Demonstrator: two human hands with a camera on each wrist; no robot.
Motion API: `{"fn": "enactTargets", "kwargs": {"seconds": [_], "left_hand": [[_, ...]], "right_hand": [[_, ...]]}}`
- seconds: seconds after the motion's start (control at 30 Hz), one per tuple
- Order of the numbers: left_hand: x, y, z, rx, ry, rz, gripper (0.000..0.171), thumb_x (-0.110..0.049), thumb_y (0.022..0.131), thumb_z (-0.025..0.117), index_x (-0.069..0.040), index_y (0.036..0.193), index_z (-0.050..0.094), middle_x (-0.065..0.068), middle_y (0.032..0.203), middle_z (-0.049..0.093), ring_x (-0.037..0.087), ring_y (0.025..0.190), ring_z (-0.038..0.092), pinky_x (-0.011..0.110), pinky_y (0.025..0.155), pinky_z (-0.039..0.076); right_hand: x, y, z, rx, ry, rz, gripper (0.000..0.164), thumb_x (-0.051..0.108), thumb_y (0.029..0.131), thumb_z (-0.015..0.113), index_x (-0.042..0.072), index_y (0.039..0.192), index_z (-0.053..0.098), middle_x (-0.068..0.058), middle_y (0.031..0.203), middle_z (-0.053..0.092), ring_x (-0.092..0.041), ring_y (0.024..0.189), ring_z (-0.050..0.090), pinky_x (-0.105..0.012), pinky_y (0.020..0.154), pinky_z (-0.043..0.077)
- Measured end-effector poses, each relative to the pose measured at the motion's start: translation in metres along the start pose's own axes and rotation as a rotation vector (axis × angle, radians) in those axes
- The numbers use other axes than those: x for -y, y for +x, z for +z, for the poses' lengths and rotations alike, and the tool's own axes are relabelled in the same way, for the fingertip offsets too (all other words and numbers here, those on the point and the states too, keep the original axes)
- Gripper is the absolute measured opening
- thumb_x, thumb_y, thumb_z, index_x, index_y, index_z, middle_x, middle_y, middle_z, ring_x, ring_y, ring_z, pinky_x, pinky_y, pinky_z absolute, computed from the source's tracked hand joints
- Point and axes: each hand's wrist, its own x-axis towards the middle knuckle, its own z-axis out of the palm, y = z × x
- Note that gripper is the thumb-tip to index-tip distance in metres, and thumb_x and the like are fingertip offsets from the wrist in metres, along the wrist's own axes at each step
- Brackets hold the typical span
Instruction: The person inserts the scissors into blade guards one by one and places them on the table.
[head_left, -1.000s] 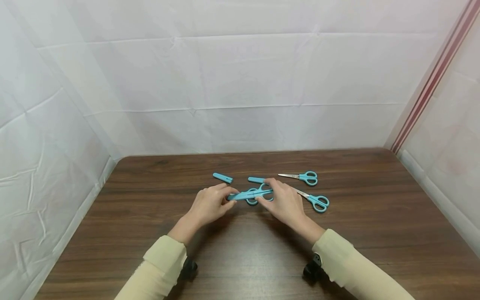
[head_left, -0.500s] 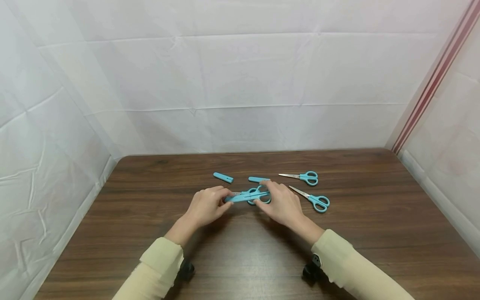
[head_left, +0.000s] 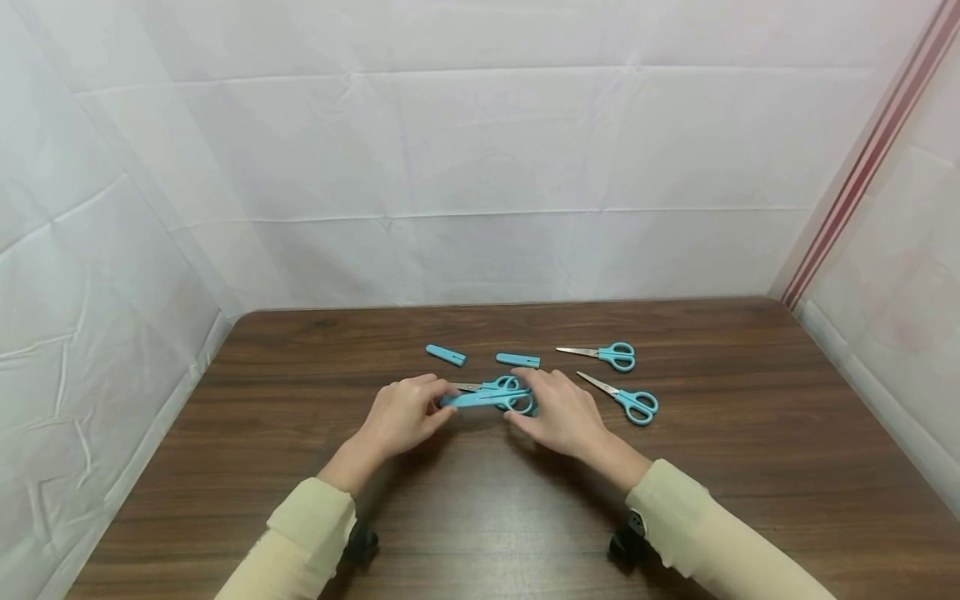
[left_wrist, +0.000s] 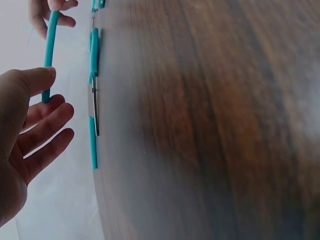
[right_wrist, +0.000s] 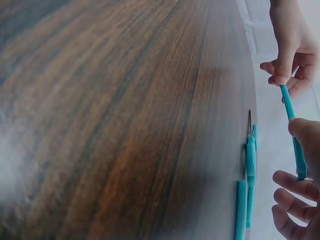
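Both hands hold one pair of light blue scissors point(head_left: 487, 399) above the table, its blades inside a matching blade cover. My left hand point(head_left: 408, 414) pinches the cover's tip between thumb and fingers. At the other end, the handle loops lie between the thumb and fingers of my right hand point(head_left: 561, 414). The left wrist view shows the held scissors point(left_wrist: 51, 50) edge-on, the left thumb point(left_wrist: 40, 79) pressed against them. From the right wrist, the scissors point(right_wrist: 298, 152) appear beneath the right thumb point(right_wrist: 303, 129). Just behind them, uncovered scissors point(head_left: 504, 382) lie on the table, blades pointing left.
Two loose blue blade covers, one farther left point(head_left: 446, 355) and one near the middle point(head_left: 517, 360), lie toward the back. To the right are two uncovered pairs of scissors, the farther one point(head_left: 617, 357) and the nearer one point(head_left: 637, 407). White sheeting point(head_left: 480, 150) rises behind the wooden table point(head_left: 480, 517).
Both hands have shifted left and slightly nearer with the covered scissors. More of the uncovered scissors behind now shows, and the right hand no longer overlaps the middle blade cover.
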Motion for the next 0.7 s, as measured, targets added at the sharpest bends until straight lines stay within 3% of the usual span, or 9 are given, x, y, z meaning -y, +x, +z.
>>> {"fn": "enactTargets", "kwargs": {"seconds": [0.27,0.5,0.7], "left_hand": [[0.002,-0.005,-0.002,-0.008,0.004,0.018,0.014,-0.020,0.081,0.071,-0.018,0.095,0.069,-0.008,0.079,0.062,0.005,0.060,0.059,0.015,0.048,0.040],[0.002,-0.009,-0.006,0.008,-0.006,-0.007,0.015,-0.020,0.080,0.072,-0.019,0.095,0.069,-0.008,0.078,0.062,0.003,0.059,0.056,0.015,0.049,0.039],[0.003,-0.012,-0.007,0.014,-0.009,-0.020,0.015,-0.021,0.080,0.072,-0.020,0.094,0.068,-0.008,0.077,0.062,0.001,0.059,0.055,0.015,0.049,0.039]], "right_hand": [[0.003,0.000,0.000,0.024,0.000,0.010,0.059,0.051,0.079,0.065,0.020,0.127,0.053,0.006,0.085,0.059,-0.010,0.068,0.046,-0.025,0.045,0.033],[0.005,0.001,0.002,0.045,0.002,0.008,0.058,0.054,0.077,0.065,0.022,0.125,0.053,0.007,0.096,0.063,-0.010,0.074,0.051,-0.025,0.046,0.034],[0.007,0.001,0.003,0.039,0.020,-0.016,0.058,0.053,0.077,0.065,0.021,0.124,0.054,0.008,0.094,0.063,-0.010,0.073,0.050,-0.025,0.045,0.033]]}}
